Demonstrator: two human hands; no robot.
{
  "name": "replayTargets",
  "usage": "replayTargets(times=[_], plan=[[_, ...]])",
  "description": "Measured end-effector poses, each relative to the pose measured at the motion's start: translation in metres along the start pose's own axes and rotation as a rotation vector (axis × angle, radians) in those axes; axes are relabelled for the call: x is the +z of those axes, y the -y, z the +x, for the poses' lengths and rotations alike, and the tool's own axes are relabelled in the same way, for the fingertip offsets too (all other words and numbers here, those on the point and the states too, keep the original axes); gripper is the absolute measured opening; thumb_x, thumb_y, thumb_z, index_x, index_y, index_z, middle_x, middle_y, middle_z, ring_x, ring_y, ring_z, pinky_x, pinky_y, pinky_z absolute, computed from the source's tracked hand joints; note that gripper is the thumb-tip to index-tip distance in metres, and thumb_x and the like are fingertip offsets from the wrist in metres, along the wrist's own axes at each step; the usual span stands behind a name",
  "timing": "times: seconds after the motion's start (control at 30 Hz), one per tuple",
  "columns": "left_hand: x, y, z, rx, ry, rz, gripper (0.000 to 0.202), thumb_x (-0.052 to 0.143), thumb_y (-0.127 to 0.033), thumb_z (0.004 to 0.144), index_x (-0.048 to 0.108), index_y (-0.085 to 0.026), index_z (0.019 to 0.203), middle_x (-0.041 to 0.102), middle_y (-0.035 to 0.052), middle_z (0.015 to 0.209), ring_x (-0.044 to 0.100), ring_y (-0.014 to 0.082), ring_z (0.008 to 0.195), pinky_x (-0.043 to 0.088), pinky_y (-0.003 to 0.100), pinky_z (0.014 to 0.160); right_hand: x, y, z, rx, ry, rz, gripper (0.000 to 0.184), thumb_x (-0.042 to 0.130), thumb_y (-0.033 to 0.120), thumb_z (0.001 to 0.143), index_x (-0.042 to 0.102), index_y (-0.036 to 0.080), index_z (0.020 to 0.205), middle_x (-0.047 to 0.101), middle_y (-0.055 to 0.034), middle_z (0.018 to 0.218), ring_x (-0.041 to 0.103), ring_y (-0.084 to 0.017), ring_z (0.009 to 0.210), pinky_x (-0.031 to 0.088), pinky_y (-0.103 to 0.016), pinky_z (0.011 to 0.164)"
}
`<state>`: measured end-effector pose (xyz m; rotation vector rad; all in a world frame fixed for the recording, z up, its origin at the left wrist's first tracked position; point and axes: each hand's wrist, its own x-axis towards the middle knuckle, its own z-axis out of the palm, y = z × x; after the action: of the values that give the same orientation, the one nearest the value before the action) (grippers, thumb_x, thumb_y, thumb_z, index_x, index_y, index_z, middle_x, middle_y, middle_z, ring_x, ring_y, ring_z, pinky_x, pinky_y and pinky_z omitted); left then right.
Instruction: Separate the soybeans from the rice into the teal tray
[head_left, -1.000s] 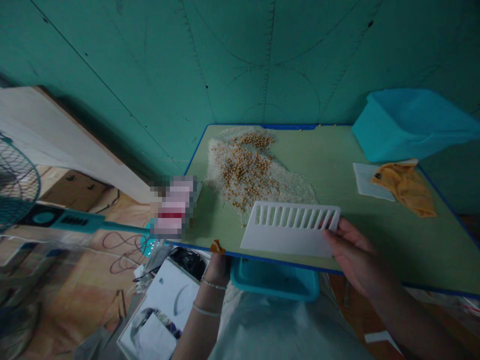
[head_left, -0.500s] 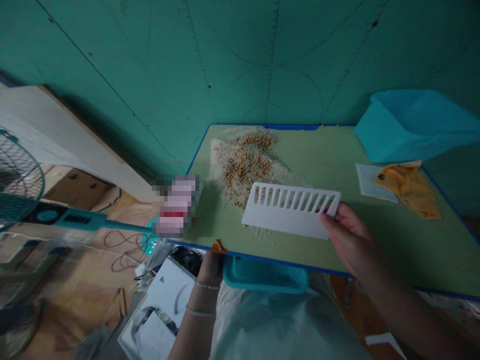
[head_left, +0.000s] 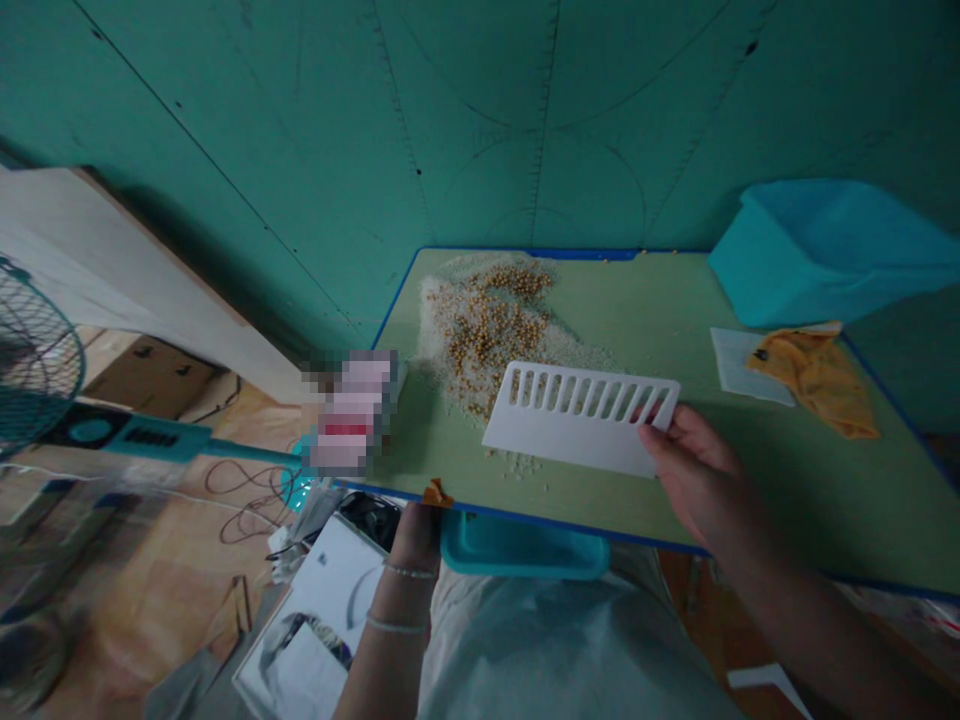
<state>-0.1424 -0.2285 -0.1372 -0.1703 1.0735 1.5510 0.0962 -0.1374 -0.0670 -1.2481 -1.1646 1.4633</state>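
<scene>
My right hand grips the right end of a white slotted plastic scraper, held just in front of a heap of white grains mixed with tan beans on the green board. A few stray grains lie under the scraper's near edge. Below the board's front edge my left hand holds a teal tray by its left end; its fingers are hidden under the board.
A teal bin stands at the back right, with an orange cloth on a white sheet before it. A fan and a blurred package sit to the left. White papers lie on the floor below.
The scraper has shifted away from the front edge toward the heap, leaving a few grains behind. The teal tray under the edge has slid slightly left.
</scene>
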Motion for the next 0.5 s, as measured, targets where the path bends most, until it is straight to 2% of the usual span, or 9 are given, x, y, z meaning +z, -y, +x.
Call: replayTargets(times=[0.2,0.37,0.5], plan=[[-0.0015,0.0012,0.0001,0.002,0.010,-0.004,0.037,0.084,-0.025,0.034,0.066,-0.021,0.066,0.075,0.0026,0.074,0.054,0.0317,0.113,0.040,0.043,0.099,0.0018,-0.0025,-0.0008,0.038,0.046,0.027,0.018,0.060,0.038,0.075,0.059,0.030,0.091,0.070,0.0015,0.089,0.064,-0.022,0.084,0.046,-0.035,0.072],[-0.0008,0.0003,0.0001,-0.023,0.037,-0.004,0.032,0.082,-0.024,0.040,0.067,-0.022,0.068,0.075,0.0035,0.077,0.052,0.0325,0.115,0.040,0.045,0.099,0.0018,-0.0036,-0.0035,0.054,0.052,0.044,0.019,0.060,0.035,0.075,0.058,0.027,0.091,0.070,0.0005,0.086,0.064,-0.020,0.079,0.046,-0.033,0.069],[-0.0013,0.0013,0.0019,-0.036,0.056,-0.009,0.035,0.081,-0.023,0.041,0.067,-0.022,0.073,0.075,0.0037,0.081,0.054,0.0335,0.113,0.042,0.046,0.097,0.0010,-0.0055,-0.0057,0.086,0.090,0.046,0.023,0.061,0.037,0.074,0.057,0.026,0.094,0.070,-0.0004,0.087,0.064,-0.021,0.083,0.047,-0.033,0.070]])
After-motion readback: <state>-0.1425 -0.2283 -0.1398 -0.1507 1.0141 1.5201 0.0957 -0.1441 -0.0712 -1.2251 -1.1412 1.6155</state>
